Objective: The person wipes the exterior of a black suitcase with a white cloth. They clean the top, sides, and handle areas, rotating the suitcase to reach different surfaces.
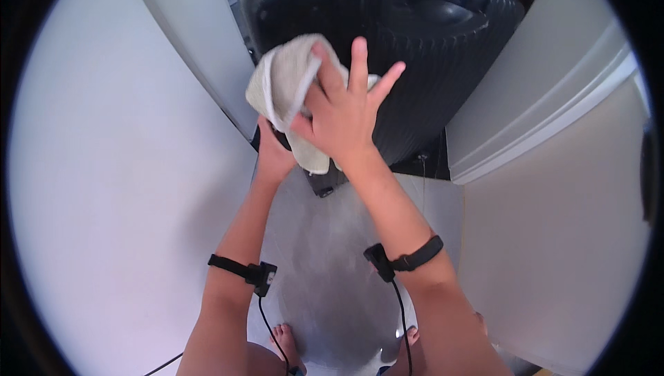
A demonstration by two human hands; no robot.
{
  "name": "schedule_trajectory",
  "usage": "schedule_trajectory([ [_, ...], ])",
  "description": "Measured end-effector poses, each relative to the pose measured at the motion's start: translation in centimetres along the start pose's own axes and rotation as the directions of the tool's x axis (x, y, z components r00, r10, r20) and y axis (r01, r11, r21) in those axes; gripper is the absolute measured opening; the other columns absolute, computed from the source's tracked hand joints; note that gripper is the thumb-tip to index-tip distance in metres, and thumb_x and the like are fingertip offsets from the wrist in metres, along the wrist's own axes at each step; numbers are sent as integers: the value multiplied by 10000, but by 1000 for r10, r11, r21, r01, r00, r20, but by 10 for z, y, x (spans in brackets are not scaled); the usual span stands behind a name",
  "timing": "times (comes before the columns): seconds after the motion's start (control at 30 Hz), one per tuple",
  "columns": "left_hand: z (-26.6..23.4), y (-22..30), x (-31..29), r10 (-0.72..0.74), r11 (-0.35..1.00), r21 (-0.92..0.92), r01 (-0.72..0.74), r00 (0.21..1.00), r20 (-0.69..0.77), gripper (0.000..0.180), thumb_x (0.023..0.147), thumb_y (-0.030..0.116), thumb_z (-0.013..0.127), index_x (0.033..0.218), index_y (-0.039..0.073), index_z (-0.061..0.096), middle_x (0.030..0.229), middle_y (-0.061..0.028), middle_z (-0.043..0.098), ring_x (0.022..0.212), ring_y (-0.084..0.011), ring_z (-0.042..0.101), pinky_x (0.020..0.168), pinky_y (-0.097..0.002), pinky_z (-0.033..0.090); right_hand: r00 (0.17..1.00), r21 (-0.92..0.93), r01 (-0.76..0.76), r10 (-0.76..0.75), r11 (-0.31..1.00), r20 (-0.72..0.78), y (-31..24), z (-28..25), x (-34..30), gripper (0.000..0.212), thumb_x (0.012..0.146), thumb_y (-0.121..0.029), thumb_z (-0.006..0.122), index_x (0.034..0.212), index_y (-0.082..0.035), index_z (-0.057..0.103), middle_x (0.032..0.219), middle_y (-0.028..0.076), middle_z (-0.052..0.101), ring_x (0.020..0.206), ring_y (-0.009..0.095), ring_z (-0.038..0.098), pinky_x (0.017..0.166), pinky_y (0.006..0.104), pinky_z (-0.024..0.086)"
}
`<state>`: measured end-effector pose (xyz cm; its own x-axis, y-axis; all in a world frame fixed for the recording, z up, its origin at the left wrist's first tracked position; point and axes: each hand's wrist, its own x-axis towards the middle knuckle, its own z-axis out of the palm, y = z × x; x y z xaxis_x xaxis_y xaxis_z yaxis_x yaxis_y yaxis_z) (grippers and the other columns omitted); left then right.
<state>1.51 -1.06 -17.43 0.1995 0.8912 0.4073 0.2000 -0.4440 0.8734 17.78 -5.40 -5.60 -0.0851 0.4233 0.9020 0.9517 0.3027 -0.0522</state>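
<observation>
A black ribbed hard-shell suitcase [429,65] stands upright ahead of me. Against its front face my right hand [339,109] grips a beige cloth [283,82] with white edging, thumb and index finger closed on it. Its ring and little fingers spread out over the suitcase. The cloth is bunched and folded, and one end hangs below my palm. To the left and lower, my left hand [274,154] is at the suitcase's left lower edge. The cloth and the suitcase edge hide most of its fingers, so its hold is unclear.
White panels [104,134] close in on the left, and a white door frame [539,127] stands on the right. Grey tiled floor [332,251] lies below, with my bare feet on it. Black straps with cabled devices [263,278] ring both forearms.
</observation>
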Motion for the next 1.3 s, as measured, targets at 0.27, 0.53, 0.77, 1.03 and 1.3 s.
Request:
schedule_trajectory([
  [0.27,-9,2,-7,-35,994,-99,39,999,34,1300,617,283,962,1610,21,165,1485,-182,463,1362,-309,504,1130,-449,429,987,-162,-138,122,977,-104,82,-20,35,719,858,-595,583,1405,-129,603,1582,60,424,1541,483,157,1065,851,-24],
  [0.53,-34,-4,-9,-97,995,1,97,992,86,1101,644,240,923,1535,54,304,1439,-137,496,1333,-308,515,1164,-460,383,965,-85,31,-52,996,-257,143,-59,20,414,800,-317,657,1140,-88,708,1407,69,574,1450,347,405,1134,759,152],
  [0.77,-35,3,-8,-203,975,-49,215,963,177,1159,649,253,906,1579,34,249,1525,-160,420,1462,-315,386,1229,-459,281,965,24,-66,70,998,-254,103,-32,24,353,787,-162,663,1119,-44,688,1149,98,709,1009,266,654,941,404,415],
  [1.03,-14,74,25,421,894,278,-352,873,-246,951,760,183,815,1559,31,323,1647,-193,228,1545,-361,188,1254,-499,169,981,44,-72,79,996,-178,90,-22,30,285,794,-166,631,1054,-67,692,1015,54,704,935,242,643,874,393,395],
  [1.3,21,185,53,825,407,749,-523,563,-55,464,843,78,659,1303,136,665,1453,-58,574,1423,-361,447,1191,-679,133,964,24,-72,76,997,-256,56,-28,25,229,748,-193,642,947,-90,690,882,22,666,817,222,608,781,396,372],
])
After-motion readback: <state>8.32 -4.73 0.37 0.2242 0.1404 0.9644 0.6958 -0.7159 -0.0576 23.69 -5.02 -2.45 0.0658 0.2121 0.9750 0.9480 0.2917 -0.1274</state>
